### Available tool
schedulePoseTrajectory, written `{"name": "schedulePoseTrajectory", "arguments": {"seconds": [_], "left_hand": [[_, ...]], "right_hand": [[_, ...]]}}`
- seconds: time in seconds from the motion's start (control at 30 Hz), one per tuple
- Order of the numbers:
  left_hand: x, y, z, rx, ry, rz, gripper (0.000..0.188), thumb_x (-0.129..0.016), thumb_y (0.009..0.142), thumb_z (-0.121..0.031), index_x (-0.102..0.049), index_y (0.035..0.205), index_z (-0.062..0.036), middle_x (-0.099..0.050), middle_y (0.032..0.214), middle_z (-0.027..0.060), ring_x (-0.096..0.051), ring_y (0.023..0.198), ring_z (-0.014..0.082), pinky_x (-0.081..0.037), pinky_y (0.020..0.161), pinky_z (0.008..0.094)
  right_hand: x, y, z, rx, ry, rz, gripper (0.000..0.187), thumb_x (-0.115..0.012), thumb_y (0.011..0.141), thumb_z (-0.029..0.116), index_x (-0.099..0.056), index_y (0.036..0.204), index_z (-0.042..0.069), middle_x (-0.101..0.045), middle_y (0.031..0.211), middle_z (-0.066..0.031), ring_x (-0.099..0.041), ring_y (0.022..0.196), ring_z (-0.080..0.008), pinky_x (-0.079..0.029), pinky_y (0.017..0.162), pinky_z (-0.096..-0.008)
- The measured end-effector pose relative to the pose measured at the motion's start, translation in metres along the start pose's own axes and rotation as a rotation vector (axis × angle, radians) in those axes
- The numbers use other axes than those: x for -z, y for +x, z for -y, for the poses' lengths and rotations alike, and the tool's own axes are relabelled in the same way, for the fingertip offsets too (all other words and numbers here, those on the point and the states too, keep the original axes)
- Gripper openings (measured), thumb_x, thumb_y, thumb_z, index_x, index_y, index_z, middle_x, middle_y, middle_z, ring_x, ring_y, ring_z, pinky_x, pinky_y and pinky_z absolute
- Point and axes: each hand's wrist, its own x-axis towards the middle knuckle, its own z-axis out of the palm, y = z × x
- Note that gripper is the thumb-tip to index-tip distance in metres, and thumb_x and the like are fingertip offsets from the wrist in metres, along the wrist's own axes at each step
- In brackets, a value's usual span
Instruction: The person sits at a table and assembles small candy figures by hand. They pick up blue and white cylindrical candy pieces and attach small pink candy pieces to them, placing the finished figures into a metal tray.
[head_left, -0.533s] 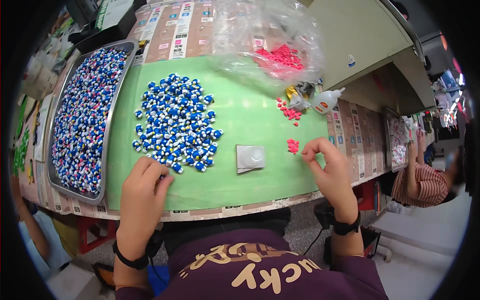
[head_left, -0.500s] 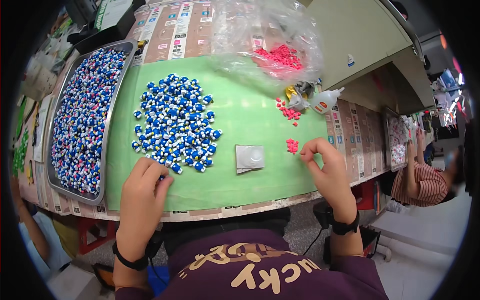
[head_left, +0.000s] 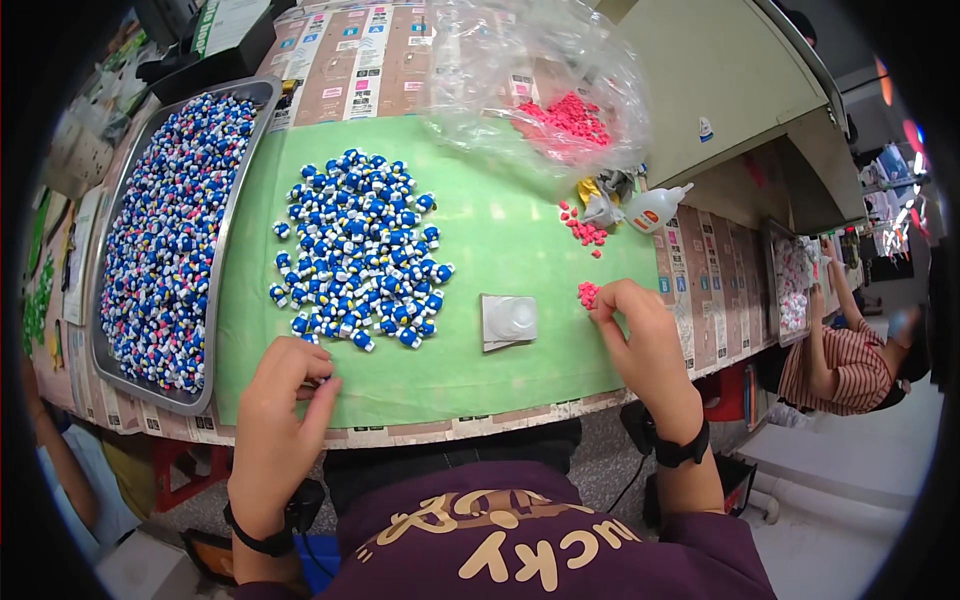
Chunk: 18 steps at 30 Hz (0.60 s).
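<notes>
My left hand [head_left: 283,398] is closed in a pinch at the near edge of a pile of small blue-and-white figures [head_left: 365,250]. A small dark blue bit shows between its fingertips, mostly hidden by the fingers. Over on the right, my right hand [head_left: 643,335] has its thumb and forefinger together at a small heap of pink pieces [head_left: 587,294]. Whether a piece is between those fingertips I cannot tell. Between my hands lies a small whitish square pad [head_left: 509,320] with a round, shiny patch on top.
Blue, white and pink figures fill a metal tray [head_left: 214,345] on the left. More pink pieces [head_left: 586,233] lie below a white squeeze bottle [head_left: 656,207]. A clear plastic bag [head_left: 470,100] of pink pieces sits behind the green mat [head_left: 450,390]. Another person [head_left: 835,365] works at far right.
My right hand has moved slightly left and its fingertips now meet the pink heap. My left hand has drawn a little nearer to me, still pinched. The whole view has shifted slightly.
</notes>
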Motion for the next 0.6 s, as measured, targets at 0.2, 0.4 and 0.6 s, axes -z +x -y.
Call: {"name": "schedulePoseTrajectory", "arguments": {"seconds": [0.2,0.4,0.6], "left_hand": [[0.003,0.007,-0.012,-0.058,-0.037,0.009,0.016,-0.067,0.081,0.009,-0.069,0.095,0.002,-0.061,0.085,0.0107,-0.064,0.077,0.0157,-0.051,0.064,0.022],[-0.016,0.011,-0.028,0.037,-0.608,0.133,0.018,-0.066,0.084,0.008,-0.071,0.1,0.0017,-0.064,0.095,0.0085,-0.066,0.084,0.014,-0.056,0.068,0.0233],[-0.042,0.02,-0.045,0.08,-0.804,0.365,0.017,-0.065,0.089,0.003,-0.069,0.105,0.0028,-0.063,0.099,0.0083,-0.066,0.087,0.0138,-0.058,0.071,0.0241]], "right_hand": [[0.001,-0.004,0.001,0.085,-0.031,0.025,0.018,-0.063,0.077,-0.006,-0.052,0.087,0.004,-0.057,0.081,-0.0107,-0.058,0.079,-0.032,-0.045,0.076,-0.0394],[0.001,-0.009,-0.003,0.031,0.145,0.037,0.019,-0.061,0.077,-0.011,-0.052,0.089,0.002,-0.06,0.085,-0.0122,-0.061,0.083,-0.0302,-0.049,0.074,-0.0363],[0.013,-0.002,0.046,0.161,0.515,-0.054,0.023,-0.063,0.077,-0.015,-0.054,0.089,0.003,-0.064,0.09,-0.0113,-0.064,0.084,-0.0257,-0.051,0.073,-0.0327]]}}
